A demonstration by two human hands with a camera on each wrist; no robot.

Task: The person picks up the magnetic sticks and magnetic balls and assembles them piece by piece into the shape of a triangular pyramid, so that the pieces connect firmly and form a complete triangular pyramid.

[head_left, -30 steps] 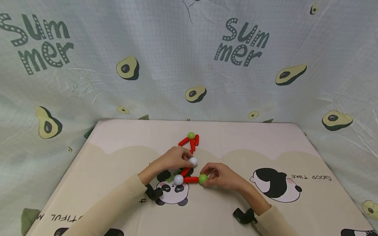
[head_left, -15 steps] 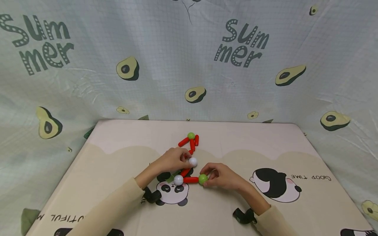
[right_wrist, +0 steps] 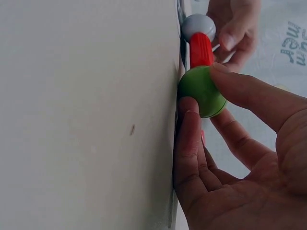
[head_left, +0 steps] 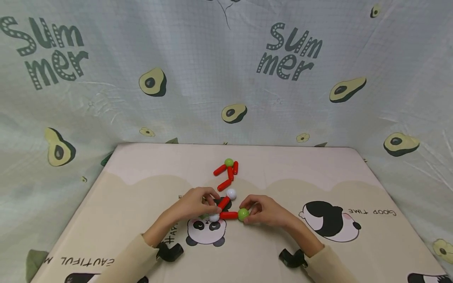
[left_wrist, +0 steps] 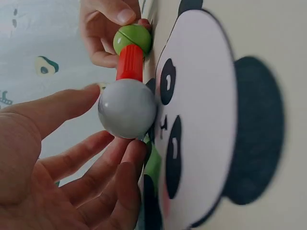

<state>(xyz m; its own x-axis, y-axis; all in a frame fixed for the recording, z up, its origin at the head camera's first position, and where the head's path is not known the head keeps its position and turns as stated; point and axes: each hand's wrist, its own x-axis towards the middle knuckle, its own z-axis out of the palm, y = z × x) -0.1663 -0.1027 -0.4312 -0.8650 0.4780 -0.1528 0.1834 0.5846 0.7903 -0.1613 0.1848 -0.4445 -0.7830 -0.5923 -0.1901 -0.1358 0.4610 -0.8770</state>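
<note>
Head view: I work under soft, even, moderate light. My right grip (head_left: 267,212) casts a faint, soft-edged shadow on the counter (head_left: 262,261). The cloth backdrop (head_left: 198,47) reads grey and low in contrast. Left wrist view: the white ball (left_wrist: 127,109) shows a small highlight; the printed panda ear (left_wrist: 256,129) is out of focus. Right wrist view: dimmer overall; the counter appears dull grey, shading deepens beside my grip, and the backdrop lettering (right_wrist: 293,43) is soft.

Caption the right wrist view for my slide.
Right hand holds a green ball, linked by a red rod to a white ball.
</note>
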